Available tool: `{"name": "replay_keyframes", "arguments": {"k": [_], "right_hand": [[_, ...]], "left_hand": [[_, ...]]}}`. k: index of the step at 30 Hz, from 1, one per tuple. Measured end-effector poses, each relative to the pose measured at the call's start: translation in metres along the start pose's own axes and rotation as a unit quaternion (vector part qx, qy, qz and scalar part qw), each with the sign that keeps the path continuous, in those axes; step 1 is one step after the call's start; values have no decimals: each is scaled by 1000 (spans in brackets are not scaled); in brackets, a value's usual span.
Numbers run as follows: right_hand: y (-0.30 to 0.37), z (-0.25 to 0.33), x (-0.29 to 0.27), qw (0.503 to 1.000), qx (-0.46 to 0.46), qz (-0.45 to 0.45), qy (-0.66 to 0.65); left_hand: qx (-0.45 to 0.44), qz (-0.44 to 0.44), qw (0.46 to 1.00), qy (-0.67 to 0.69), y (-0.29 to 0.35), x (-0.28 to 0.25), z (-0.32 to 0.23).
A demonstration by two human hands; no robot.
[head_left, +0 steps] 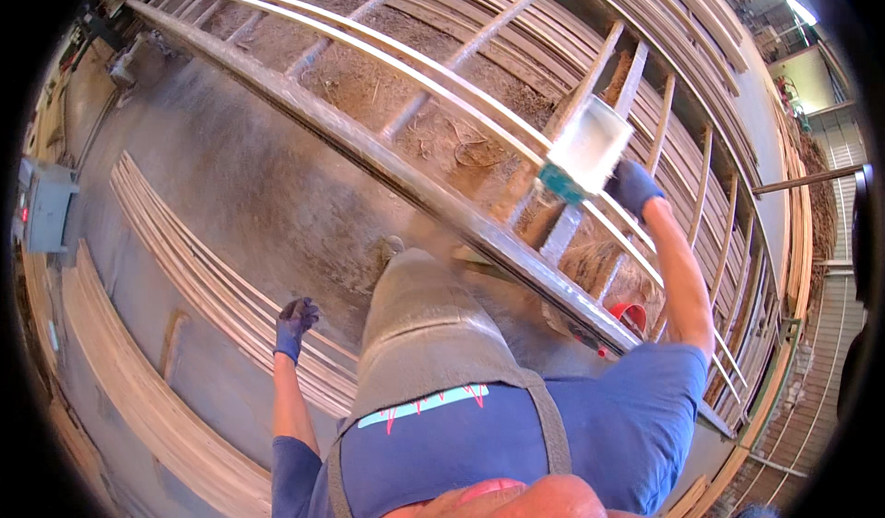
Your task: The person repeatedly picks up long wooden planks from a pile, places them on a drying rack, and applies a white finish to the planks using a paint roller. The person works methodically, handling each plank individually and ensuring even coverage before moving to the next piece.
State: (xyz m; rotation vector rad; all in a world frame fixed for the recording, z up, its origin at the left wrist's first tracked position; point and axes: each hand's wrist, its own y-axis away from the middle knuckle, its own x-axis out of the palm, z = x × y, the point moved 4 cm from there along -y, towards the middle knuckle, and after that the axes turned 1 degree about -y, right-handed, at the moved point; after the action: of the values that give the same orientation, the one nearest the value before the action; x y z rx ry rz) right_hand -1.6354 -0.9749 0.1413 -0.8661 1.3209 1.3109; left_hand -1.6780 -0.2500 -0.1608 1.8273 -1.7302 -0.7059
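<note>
My right hand (pixel 634 189), in a dark blue glove, is at the right edge of a white box-like tray (pixel 590 145) with a teal front. Its fingers look curled against that edge, though they are partly hidden. Two long, thin white strips (pixel 406 68) run along the metal rack, meet the tray and continue on its lower right side. My left hand (pixel 297 323), gloved too, hangs out to the left, away from the rack. Its fingers are loosely bent and slightly apart, with nothing visible in them.
The rack's long front rail (pixel 369 154) crosses before me, with several crossbars behind it. Long wooden strips (pixel 212 264) lie at left, beside a wider stack (pixel 152 370). More timber (pixel 710 20) lies beyond the rack. A red round object (pixel 629 315) sits beneath the rack.
</note>
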Motion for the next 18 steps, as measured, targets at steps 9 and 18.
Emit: {"name": "replay_keyframes", "arguments": {"k": [9,18], "right_hand": [[166,-192,17,998,46,37,29],[325,-329,32,991,-134,3,-11]], "left_hand": [[-145,2,988,58,222,78,307],[-255,-69,962,67,486,236,558]]}}
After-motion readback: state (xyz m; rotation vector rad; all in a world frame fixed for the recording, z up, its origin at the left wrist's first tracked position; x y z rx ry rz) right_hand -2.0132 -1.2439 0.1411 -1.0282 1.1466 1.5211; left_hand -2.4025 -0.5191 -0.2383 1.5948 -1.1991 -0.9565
